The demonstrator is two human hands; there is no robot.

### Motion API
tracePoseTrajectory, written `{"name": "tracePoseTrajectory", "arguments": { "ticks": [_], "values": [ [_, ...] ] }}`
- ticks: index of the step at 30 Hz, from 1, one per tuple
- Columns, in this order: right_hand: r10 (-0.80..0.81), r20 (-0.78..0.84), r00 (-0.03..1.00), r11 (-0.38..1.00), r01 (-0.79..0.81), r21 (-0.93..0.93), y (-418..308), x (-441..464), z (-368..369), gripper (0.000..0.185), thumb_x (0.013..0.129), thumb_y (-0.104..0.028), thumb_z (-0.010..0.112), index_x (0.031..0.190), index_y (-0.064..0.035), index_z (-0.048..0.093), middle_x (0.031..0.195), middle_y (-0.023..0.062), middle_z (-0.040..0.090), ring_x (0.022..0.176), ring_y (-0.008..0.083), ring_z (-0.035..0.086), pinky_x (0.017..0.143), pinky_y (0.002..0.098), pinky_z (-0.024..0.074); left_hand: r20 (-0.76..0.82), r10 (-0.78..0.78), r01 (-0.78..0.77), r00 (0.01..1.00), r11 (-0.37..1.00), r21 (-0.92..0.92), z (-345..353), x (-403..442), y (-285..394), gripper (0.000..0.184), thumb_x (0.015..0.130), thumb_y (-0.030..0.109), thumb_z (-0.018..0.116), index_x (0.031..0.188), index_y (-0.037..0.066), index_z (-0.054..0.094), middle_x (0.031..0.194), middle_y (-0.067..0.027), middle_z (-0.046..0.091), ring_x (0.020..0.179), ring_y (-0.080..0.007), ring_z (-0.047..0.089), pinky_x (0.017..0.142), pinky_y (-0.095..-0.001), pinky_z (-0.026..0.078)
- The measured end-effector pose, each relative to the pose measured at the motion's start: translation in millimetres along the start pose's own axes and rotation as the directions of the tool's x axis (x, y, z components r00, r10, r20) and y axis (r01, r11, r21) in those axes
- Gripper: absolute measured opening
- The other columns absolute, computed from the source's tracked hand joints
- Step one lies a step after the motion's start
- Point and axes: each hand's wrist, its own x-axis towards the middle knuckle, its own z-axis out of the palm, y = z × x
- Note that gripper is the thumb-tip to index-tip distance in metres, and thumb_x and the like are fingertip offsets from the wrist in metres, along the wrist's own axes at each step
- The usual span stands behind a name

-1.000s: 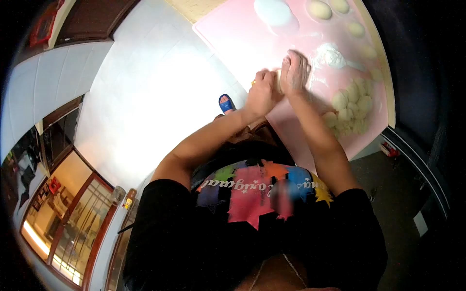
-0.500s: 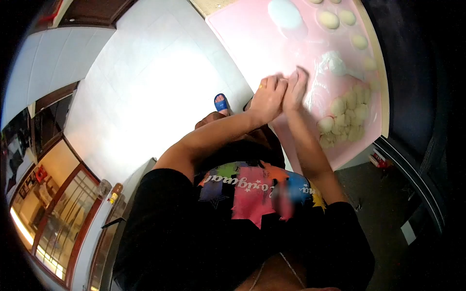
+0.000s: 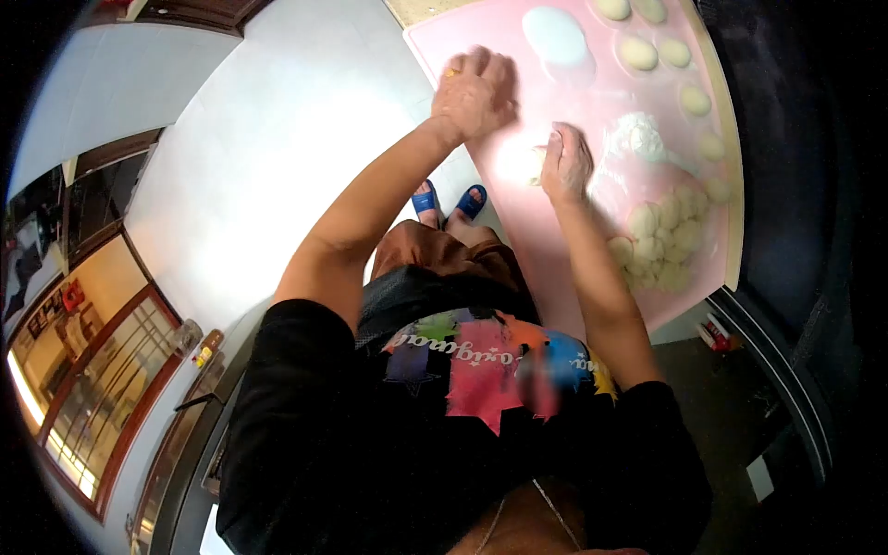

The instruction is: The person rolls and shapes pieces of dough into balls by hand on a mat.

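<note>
My left hand (image 3: 474,92) is over the near-left edge of the pink mat (image 3: 504,46), its fingers stretched out and a yellow band on one of them. It appears to hold nothing. Close by on the mat, my right hand (image 3: 567,165) has its fingers bent together around the side of a small pale piece of dough (image 3: 536,166). Part of that dough is hidden by the hand and washed out by glare. To its right is a heap of white flour (image 3: 636,137). Below the flour lies a cluster of small cut dough pieces (image 3: 668,231).
Several round dough balls (image 3: 638,53) line the mat's far right side. A smooth bluish-white oval (image 3: 555,35) lies at the top. Blue slippers (image 3: 472,201) are on the white floor (image 3: 277,157) beside the table. A wood-framed glass door (image 3: 116,393) stands at left.
My hands were pressed together over the mat and are now apart. The left moved up and left; the right stayed low, with the dough piece showing beside it. The view shifted slightly.
</note>
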Motion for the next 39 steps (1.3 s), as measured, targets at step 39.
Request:
{"name": "tracePoseTrajectory", "arguments": {
  "ticks": [39],
  "values": [
    [-0.056,-0.014,0.998,0.99,0.054,-0.132,11.6,48.7,16.1,0.025,0.096,-0.03,0.056,0.105,-0.0097,0.067,0.099,0.015,0.071,0.09,0.0342,0.068,0.081,0.0467,0.0515,0.159,-0.043,0.128,0.986,0.808,-0.575,44.6,-25.8,56.1,0.056,0.076,0.02,0.076,0.128,0.006,0.06,0.125,-0.0181,0.06,0.12,-0.0354,0.056,0.101,-0.0424,0.05]
  ]
}}
